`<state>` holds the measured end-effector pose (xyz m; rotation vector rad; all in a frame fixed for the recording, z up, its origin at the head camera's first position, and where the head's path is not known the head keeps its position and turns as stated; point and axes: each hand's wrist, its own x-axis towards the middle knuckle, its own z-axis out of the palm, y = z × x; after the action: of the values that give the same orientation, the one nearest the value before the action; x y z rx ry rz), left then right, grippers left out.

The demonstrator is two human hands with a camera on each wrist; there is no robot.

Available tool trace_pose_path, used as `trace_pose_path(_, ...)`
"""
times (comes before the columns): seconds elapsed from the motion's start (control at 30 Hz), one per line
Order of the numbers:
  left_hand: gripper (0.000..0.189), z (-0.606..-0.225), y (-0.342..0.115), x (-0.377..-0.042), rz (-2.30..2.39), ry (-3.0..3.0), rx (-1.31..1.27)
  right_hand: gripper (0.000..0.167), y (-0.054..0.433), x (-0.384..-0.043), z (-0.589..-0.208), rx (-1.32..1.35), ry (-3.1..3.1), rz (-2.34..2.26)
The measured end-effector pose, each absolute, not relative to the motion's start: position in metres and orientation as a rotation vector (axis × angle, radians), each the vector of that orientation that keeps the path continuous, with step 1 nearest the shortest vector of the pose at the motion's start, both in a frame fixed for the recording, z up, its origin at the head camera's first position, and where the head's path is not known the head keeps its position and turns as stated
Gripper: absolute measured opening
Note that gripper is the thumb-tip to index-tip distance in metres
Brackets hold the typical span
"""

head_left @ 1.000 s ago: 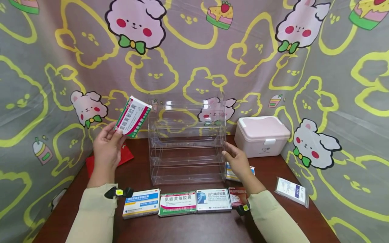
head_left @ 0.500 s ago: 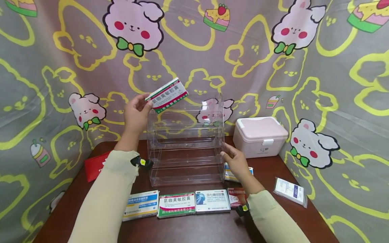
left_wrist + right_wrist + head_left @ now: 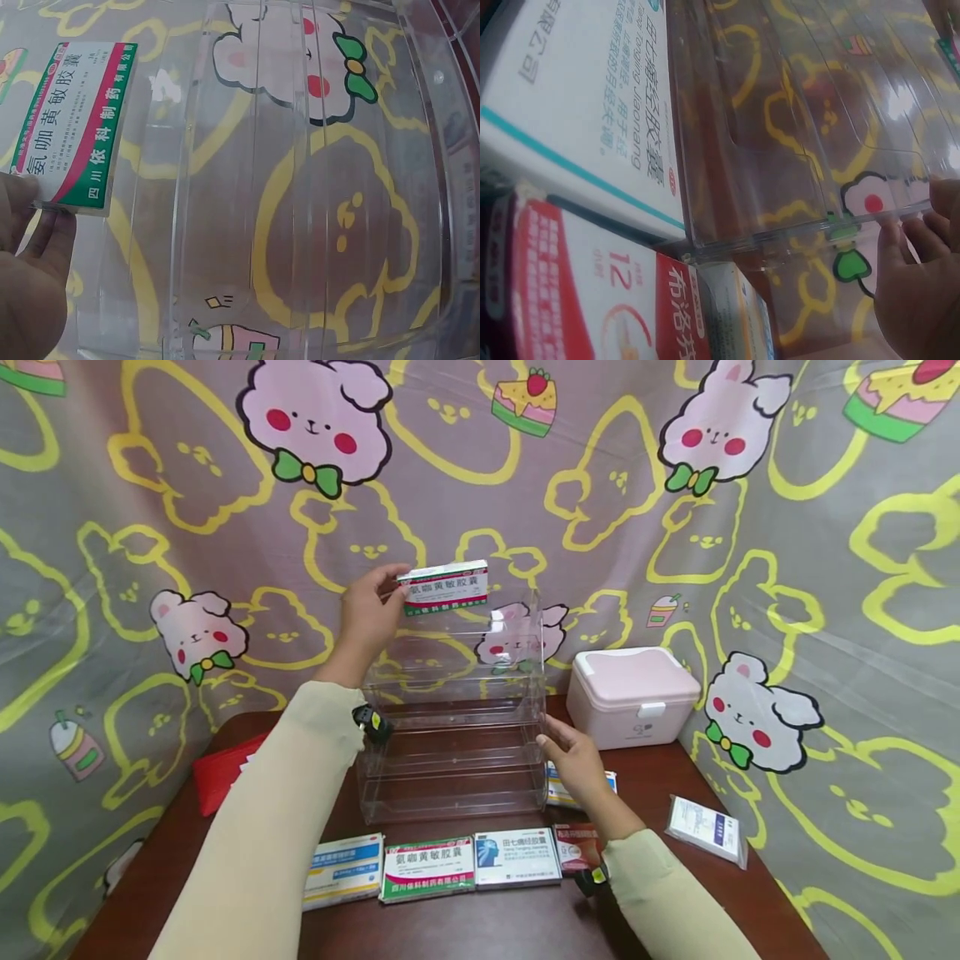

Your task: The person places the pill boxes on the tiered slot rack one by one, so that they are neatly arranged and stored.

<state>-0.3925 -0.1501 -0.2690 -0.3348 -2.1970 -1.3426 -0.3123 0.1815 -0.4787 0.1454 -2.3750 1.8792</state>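
Note:
A white, green and magenta medicine box [image 3: 447, 588] is pinched at its left end by my left hand [image 3: 372, 614], with the thumb in front. The box [image 3: 75, 124] is level with the upper part of a clear tiered display rack [image 3: 457, 803], and I cannot tell whether they touch. No boxes show on the rack's tiers. At the rack's right side, my right hand [image 3: 579, 767] grips the edge; in the right wrist view its thumb and fingers [image 3: 889, 244] meet that edge.
Before the rack lie a blue-white box [image 3: 345, 870], a matching green-magenta box [image 3: 427, 870], a white box [image 3: 517, 858] and a red box [image 3: 576, 847]. Another box [image 3: 558, 785] lies beside the rack. A pink case [image 3: 633, 697], a bagged white packet [image 3: 707, 829] and a red packet [image 3: 225, 772] surround these.
My left hand has carried the medicine box right and up from beside the rack to its top, turning it from tilted to nearly level. The right hand has stayed at the rack's side.

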Motion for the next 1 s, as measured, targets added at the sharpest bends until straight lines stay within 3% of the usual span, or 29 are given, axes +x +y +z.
trace_pose_path(0.37, 0.034, -0.273, -0.126, -0.412, -1.264, -2.286, -0.341, 0.052, 0.181, -0.313, -0.478, 0.141, -2.359, 1.876)
trace_pose_path(1.0, 0.038, -0.282, -0.104, -0.414, -1.352, -2.382, -0.338, 0.052, 0.180, -0.313, -0.483, 0.134, -2.349, 1.906)
